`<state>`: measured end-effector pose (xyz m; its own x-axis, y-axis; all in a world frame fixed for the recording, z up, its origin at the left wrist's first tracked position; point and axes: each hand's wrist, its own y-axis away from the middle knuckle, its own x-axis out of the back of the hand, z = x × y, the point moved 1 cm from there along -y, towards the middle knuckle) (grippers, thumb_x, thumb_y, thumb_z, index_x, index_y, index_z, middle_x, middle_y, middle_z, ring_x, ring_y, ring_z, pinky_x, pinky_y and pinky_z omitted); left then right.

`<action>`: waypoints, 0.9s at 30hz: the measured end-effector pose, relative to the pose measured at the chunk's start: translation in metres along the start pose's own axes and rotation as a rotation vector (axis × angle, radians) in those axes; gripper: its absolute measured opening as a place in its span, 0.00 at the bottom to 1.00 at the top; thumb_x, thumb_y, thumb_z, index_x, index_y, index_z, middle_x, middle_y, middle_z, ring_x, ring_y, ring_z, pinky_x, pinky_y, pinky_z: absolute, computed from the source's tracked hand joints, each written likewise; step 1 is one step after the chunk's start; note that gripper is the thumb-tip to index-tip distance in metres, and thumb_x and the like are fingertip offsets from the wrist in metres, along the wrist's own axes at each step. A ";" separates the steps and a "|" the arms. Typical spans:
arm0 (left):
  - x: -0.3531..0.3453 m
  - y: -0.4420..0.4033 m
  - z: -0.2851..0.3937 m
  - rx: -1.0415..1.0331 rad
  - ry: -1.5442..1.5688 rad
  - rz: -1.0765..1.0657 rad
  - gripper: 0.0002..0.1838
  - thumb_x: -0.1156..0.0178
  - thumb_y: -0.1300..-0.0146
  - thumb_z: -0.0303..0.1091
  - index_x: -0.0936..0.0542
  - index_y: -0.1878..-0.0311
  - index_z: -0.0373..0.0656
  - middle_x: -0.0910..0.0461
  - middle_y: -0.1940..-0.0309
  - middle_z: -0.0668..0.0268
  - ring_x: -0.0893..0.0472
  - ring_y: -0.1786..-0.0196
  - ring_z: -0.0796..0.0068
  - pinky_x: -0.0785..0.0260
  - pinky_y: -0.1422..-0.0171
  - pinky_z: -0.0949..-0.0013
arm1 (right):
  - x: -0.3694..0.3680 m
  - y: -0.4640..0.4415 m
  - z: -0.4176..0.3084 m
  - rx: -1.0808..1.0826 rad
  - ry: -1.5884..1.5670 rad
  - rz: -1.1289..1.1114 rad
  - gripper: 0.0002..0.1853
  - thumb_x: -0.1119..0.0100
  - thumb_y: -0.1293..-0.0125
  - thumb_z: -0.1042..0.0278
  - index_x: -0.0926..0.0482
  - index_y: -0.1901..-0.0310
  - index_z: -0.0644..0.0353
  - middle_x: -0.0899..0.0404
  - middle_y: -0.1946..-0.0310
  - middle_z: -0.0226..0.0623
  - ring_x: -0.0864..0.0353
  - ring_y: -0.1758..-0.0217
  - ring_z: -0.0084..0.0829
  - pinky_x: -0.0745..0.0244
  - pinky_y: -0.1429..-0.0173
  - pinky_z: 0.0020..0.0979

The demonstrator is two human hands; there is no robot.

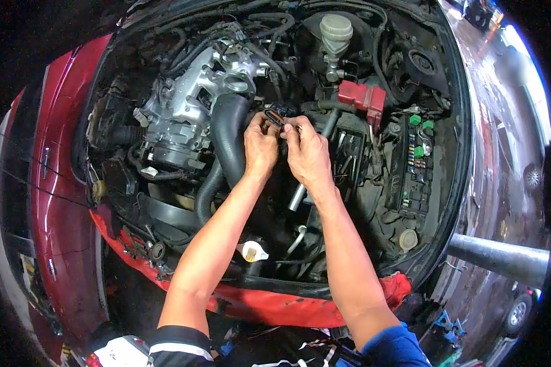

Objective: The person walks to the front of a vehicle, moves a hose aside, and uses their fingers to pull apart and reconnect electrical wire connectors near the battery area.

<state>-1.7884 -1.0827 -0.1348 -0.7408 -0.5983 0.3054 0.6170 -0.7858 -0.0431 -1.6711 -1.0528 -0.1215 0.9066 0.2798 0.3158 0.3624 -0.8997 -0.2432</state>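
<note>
Both hands meet over the middle of the engine bay, right of a thick black hose (229,137). Between their fingertips is a small dark connector (274,117) with an orange-brown part inside. My left hand (262,144) pinches its left side, fingers closed. My right hand (306,150) has thumb and fingers closed at its right side. The silver intake manifold (193,92) lies left of the hose. A red battery terminal cover (362,98) sits to the right of my right hand.
A fuse box (415,165) with green relays runs along the right side. The reservoir (336,30) stands at the back. A red cloth (275,307) drapes the front edge. A metal pole (502,257) is at right, a red car (67,171) at left.
</note>
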 end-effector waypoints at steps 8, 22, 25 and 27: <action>0.000 -0.001 -0.003 -0.027 0.034 0.003 0.05 0.45 0.34 0.22 0.22 0.57 0.38 0.18 0.66 0.66 0.23 0.63 0.77 0.30 0.56 0.71 | -0.003 0.001 0.002 0.049 0.012 0.015 0.08 0.49 0.26 0.68 0.25 0.53 0.62 0.16 0.67 0.49 0.13 0.59 0.46 0.21 0.56 0.41; -0.001 0.000 -0.002 -0.028 0.094 0.005 0.05 0.45 0.34 0.22 0.22 0.57 0.38 0.18 0.66 0.66 0.23 0.63 0.78 0.30 0.57 0.71 | -0.006 0.003 0.000 0.068 0.049 0.035 0.08 0.49 0.26 0.68 0.26 0.52 0.62 0.16 0.67 0.51 0.15 0.60 0.51 0.22 0.58 0.44; -0.001 0.000 -0.003 -0.027 0.084 0.010 0.05 0.44 0.34 0.22 0.22 0.58 0.38 0.18 0.67 0.67 0.23 0.64 0.79 0.30 0.58 0.72 | -0.008 0.005 0.000 0.090 0.052 0.043 0.08 0.50 0.26 0.69 0.28 0.51 0.62 0.17 0.65 0.53 0.16 0.59 0.54 0.22 0.58 0.45; -0.002 -0.002 -0.007 -0.022 0.089 0.008 0.04 0.44 0.35 0.22 0.22 0.58 0.38 0.18 0.68 0.67 0.24 0.64 0.79 0.30 0.59 0.72 | -0.009 0.006 -0.001 0.114 0.059 0.049 0.08 0.50 0.26 0.70 0.28 0.50 0.62 0.17 0.63 0.54 0.17 0.57 0.56 0.22 0.57 0.46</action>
<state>-1.7901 -1.0807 -0.1420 -0.7569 -0.6155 0.2196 0.6179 -0.7835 -0.0664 -1.6772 -1.0609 -0.1253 0.9107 0.2130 0.3539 0.3431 -0.8671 -0.3611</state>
